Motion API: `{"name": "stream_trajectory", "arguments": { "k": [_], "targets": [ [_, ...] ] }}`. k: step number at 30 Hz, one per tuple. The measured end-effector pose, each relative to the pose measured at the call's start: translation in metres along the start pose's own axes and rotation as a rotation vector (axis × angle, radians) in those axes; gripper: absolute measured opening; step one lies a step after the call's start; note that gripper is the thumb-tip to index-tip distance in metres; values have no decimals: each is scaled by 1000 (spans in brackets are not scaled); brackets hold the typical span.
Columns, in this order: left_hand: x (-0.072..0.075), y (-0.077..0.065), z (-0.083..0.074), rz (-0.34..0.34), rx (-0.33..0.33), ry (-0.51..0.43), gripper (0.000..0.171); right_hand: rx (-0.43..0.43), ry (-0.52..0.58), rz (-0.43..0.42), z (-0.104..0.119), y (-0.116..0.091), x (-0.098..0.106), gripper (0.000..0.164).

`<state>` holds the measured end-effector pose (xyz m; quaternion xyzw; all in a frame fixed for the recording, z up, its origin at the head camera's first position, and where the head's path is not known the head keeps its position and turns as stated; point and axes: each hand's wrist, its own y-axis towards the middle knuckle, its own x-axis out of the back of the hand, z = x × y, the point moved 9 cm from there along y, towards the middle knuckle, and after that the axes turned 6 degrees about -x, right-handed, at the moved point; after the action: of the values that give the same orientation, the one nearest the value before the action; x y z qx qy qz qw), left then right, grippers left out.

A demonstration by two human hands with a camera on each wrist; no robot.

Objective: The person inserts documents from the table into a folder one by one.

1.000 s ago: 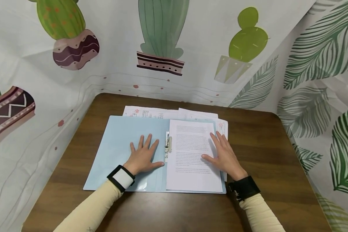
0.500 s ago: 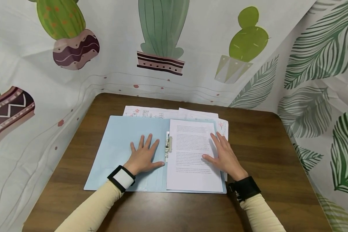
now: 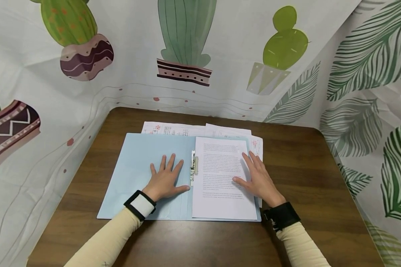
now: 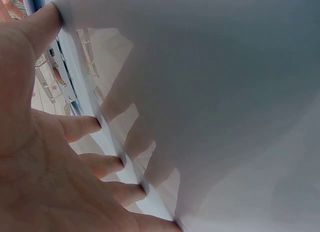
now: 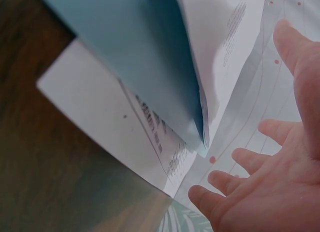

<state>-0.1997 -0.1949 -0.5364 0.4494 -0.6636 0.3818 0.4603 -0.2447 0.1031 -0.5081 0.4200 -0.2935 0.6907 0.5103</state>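
A light blue folder (image 3: pixel 137 159) lies spread flat on the table, its metal clip (image 3: pixel 192 168) along the spine. On its right half rests a stack of printed paper (image 3: pixel 220 207). My left hand (image 3: pixel 165 181), fingers spread, rests on the folder's left cover with the thumb pointing at the clip. In the left wrist view, the fingertips (image 4: pixel 117 163) touch the cover's glossy surface. My right hand (image 3: pixel 260 181) is over the paper's right edge, fingers apart and extended; the right wrist view shows nothing gripped in the hand (image 5: pixel 270 177).
More printed sheets (image 3: pixel 173 128) stick out from behind and under the folder at the back and right. The wooden table (image 3: pixel 297 167) meets a white hanging cloth (image 3: pixel 130 66) with cactus and leaf prints at its back and sides.
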Motion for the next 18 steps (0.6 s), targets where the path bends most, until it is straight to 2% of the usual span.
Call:
{"name": "stream_trajectory", "arguments": {
  "k": [18],
  "targets": [
    [2,-1,-1,1,5,-6,101,2,5,-8,-1,0,1,102]
  ]
}}
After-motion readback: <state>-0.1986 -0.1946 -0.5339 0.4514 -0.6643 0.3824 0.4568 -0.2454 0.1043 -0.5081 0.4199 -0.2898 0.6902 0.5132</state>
